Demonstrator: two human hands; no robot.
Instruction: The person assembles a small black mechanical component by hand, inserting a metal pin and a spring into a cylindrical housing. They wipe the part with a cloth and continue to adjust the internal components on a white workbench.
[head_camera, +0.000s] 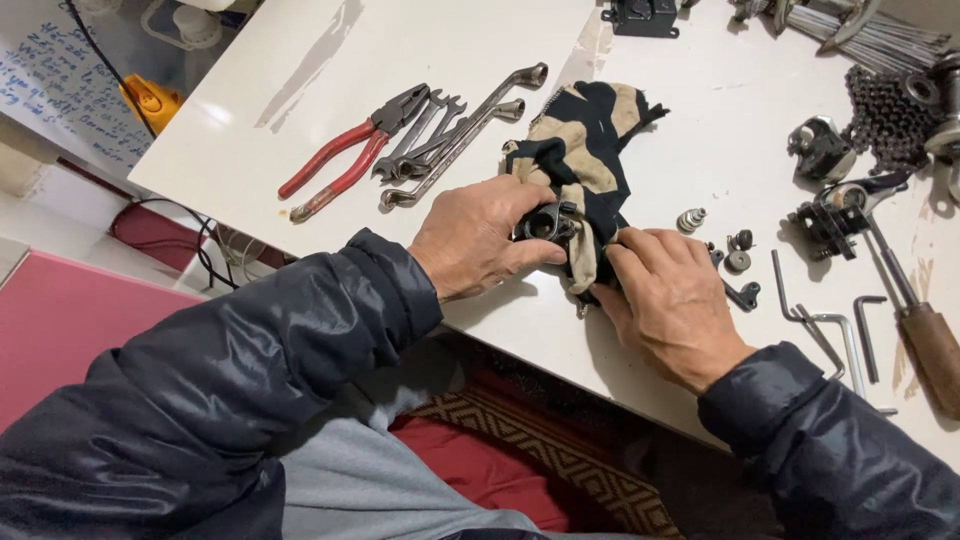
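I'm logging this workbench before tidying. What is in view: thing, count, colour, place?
Table: one, white, under everything.
Pliers: one, red handles, left.
Wrenches: several, steel, beside pliers.
Rag: one, black and tan, centre.
Metal part: one, dark, on rag.
Small fittings: a few, grey, right of rag.
Hex keys: about three, steel, right.
Chain: one, dark, far right.
Screwdriver: one, wooden handle, right edge.
Left hand: holds the part.
Right hand: presses the rag.
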